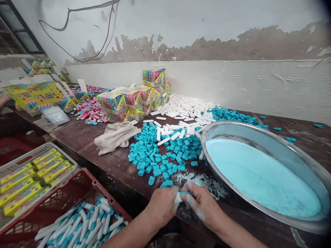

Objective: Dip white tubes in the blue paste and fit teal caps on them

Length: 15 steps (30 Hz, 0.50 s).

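Head view: at the frame's lower centre, your left hand (163, 202) is clenching its fingers around a white tube (178, 198) while your right hand (203, 206) is grasping the blue cap (183, 194) at its end.

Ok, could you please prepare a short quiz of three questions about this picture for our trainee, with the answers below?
1. True or false: the beige cloth lies on the table, to the left of the metal basin.
2. What are the left hand and the right hand holding between them?
3. Fill in: the crate of capped tubes is ____ in colour.

Key:
1. True.
2. A white tube with a blue cap.
3. Red.
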Available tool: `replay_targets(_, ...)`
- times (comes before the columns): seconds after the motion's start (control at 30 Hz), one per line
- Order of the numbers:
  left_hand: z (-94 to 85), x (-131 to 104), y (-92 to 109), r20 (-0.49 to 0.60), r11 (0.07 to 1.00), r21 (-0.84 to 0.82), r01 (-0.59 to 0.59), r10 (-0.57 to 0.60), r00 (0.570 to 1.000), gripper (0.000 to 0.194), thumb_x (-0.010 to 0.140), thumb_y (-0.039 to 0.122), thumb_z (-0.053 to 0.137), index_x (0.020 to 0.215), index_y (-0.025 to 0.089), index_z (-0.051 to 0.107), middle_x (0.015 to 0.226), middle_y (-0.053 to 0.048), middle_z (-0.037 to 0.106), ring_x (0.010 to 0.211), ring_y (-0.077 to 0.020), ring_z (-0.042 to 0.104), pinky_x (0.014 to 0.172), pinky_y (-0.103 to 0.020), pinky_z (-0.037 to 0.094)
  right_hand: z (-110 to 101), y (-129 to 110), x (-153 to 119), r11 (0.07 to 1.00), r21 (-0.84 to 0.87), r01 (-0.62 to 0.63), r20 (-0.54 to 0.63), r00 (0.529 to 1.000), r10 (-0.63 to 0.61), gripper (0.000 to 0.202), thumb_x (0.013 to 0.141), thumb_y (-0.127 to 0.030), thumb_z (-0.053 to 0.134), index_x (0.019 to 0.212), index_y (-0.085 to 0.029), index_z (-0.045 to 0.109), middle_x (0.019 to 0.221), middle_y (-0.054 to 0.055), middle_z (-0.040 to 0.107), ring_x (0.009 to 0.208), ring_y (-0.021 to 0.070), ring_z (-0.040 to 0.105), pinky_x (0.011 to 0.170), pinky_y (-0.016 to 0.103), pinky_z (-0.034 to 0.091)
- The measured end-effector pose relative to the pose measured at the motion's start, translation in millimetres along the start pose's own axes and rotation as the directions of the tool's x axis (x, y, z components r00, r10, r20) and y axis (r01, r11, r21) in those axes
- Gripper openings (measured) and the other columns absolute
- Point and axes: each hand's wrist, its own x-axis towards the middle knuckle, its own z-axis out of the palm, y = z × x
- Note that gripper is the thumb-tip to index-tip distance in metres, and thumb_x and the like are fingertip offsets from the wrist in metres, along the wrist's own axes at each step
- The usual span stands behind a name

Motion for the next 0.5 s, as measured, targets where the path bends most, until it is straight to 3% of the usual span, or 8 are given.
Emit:
replay_targets(0.07,1.1,2,0,-0.013,1.0,-0.024,0.001,-0.001,1.0,0.015,0.079,0.025,0.042,0.087,0.019,0.052,0.083,-0.006,0.066,0.078,-0.0217,0.062,0.063,-0.027,0.044,2,0,3,1.0,0.023,-0.013,0.007,1.0,0.013,0.021,0.076,-0.034,0.047,0.062,-0.019,0.044,0.051,-0.003,0.046,0.051,0.0122,0.043,0.051,0.024,0.032)
replay_targets(0.2,-1.6,1,-10,-0.051,0.993,-0.107,0.041,-0.047,0.998,0.014,0.081,0.031,0.044,0.084,0.02,0.053,0.08,-0.004,0.066,0.076,-0.0198,0.062,0.062,-0.025,0.041,-7,3,16,0.975,0.191,-0.114,0.21,0.975,0.073,0.027,0.08,-0.044,0.04,0.071,-0.019,0.046,0.051,-0.002,0.052,0.04,0.0107,0.041,0.041,0.022,0.032)
replay_targets(0.27,-4.6,-1,-19,-0.094,0.984,-0.152,0.097,-0.112,0.989,0.018,0.082,0.036,0.045,0.084,0.021,0.053,0.079,-0.003,0.066,0.075,-0.019,0.062,0.061,-0.023,0.04,-15,9,31,0.995,0.079,-0.065,0.069,0.996,0.059,0.027,0.084,-0.041,0.035,0.079,-0.018,0.049,0.06,0.001,0.057,0.047,0.0131,0.05,0.047,0.024,0.038)
replay_targets(0.33,-6.7,-4,-29,-0.133,0.969,-0.192,0.152,-0.18,0.975,0.022,0.082,0.042,0.046,0.084,0.021,0.053,0.078,-0.003,0.066,0.074,-0.0189,0.062,0.059,-0.023,0.038,-23,17,49,0.977,-0.213,-0.019,-0.178,0.984,-0.02,0.022,0.085,-0.032,0.038,0.086,-0.017,0.053,0.076,0.006,0.061,0.069,0.0171,0.057,0.063,0.027,0.043)
replay_targets(0.37,-7.1,-4,-33,-0.149,0.963,-0.208,0.172,-0.204,0.968,0.023,0.081,0.042,0.046,0.083,0.021,0.053,0.076,-0.003,0.066,0.073,-0.0189,0.062,0.059,-0.023,0.038,-25,21,60,0.934,-0.355,-0.034,-0.246,0.968,-0.058,0.019,0.084,-0.029,0.042,0.088,-0.016,0.055,0.084,0.009,0.061,0.079,0.0193,0.058,0.071,0.029,0.043)
replay_targets(0.43,-6.7,-5,-38,-0.173,0.953,-0.236,0.188,-0.232,0.957,0.022,0.08,0.041,0.048,0.081,0.02,0.054,0.073,-0.003,0.065,0.07,-0.0184,0.062,0.057,-0.022,0.036,-25,29,78,0.849,-0.523,-0.072,-0.263,0.961,-0.081,0.016,0.08,-0.024,0.049,0.088,-0.014,0.058,0.091,0.013,0.061,0.088,0.0236,0.056,0.078,0.032,0.041)
replay_targets(0.5,-5.7,-4,-40,-0.202,0.943,-0.282,0.177,-0.238,0.95,0.02,0.08,0.04,0.049,0.079,0.02,0.054,0.071,-0.002,0.064,0.069,-0.017,0.061,0.057,-0.022,0.035,-21,35,90,0.822,-0.563,-0.082,-0.242,0.968,-0.07,0.013,0.077,-0.02,0.053,0.085,-0.012,0.06,0.085,0.014,0.063,0.086,0.026,0.057,0.078,0.035,0.042)
